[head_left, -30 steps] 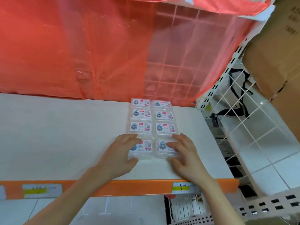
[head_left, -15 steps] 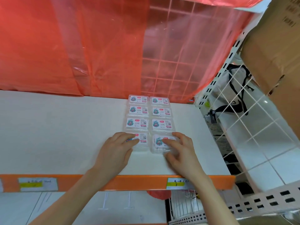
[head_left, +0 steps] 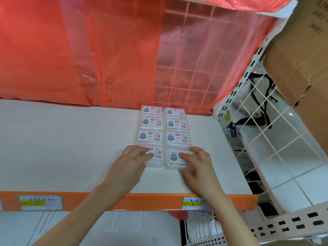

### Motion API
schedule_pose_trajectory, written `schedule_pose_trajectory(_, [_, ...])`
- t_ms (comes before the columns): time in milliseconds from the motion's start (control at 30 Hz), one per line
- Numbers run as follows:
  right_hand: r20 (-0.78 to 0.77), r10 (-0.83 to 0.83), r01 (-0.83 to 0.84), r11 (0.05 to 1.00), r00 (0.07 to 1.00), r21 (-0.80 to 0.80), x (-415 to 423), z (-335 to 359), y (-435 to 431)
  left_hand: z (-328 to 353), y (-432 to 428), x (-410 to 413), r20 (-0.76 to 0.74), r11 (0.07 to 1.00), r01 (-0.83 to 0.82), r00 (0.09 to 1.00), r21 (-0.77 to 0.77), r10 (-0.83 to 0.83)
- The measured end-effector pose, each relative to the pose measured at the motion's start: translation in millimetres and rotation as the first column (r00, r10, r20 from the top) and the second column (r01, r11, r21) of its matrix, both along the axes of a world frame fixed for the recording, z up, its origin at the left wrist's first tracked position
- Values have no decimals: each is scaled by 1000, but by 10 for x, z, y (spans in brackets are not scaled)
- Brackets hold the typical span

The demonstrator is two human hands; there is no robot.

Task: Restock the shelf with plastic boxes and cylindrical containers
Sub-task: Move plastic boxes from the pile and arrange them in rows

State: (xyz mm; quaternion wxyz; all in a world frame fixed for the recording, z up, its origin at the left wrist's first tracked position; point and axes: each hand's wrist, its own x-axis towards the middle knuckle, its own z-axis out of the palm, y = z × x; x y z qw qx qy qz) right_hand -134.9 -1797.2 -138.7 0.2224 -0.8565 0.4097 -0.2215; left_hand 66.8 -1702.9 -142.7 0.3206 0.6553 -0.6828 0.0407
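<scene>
Several clear plastic boxes (head_left: 151, 136) with printed labels lie flat in two columns on the white shelf (head_left: 71, 148). My left hand (head_left: 129, 166) rests on the front-left box (head_left: 158, 154), fingers laid fairly straight over its lid. My right hand (head_left: 198, 167) holds the front-right box (head_left: 173, 158), fingers curled over its top and right side, thumb against its near edge. This box sits slightly askew to the row behind it. No cylindrical containers are in view.
Red plastic sheeting (head_left: 71, 50) hangs behind the shelf. An orange front strip (head_left: 142, 201) carries price labels (head_left: 193, 203). A white wire grid panel (head_left: 266, 139) stands to the right, with a black-and-white bag (head_left: 257, 103) behind it. A cardboard box (head_left: 301, 50) looms at upper right.
Both hands slid the two front boxes back against the rows behind. The front-right box turned a little under my right hand.
</scene>
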Motion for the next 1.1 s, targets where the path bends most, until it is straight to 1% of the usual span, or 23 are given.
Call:
schedule_pose_trajectory(367, [-59,5,-5,1000,998,4,40,45,-38,9,16,-3,26,1000,-15,1000,19,14])
schedule_pose_trajectory(633, [-88,3,-4,1000,996,-14,49,60,-29,29,13,2,46,998,-1,999,59,-2])
schedule_pose_trajectory(767, [-105,5,-9,999,994,-33,57,80,-9,79,11,5,90,995,1,996,104,-10])
schedule_pose_trajectory(933, [-104,3,-17,991,995,-131,220,194,46,192,2,44,94,984,-9,996,177,-8])
schedule_pose_trajectory(1033, [-131,2,-30,976,991,-217,447,292,77,269,43,142,52,967,-73,997,245,63])
schedule_pose_trajectory(1100, [-155,34,-73,964,987,-256,648,338,110,320,105,244,55,947,-140,990,288,130])
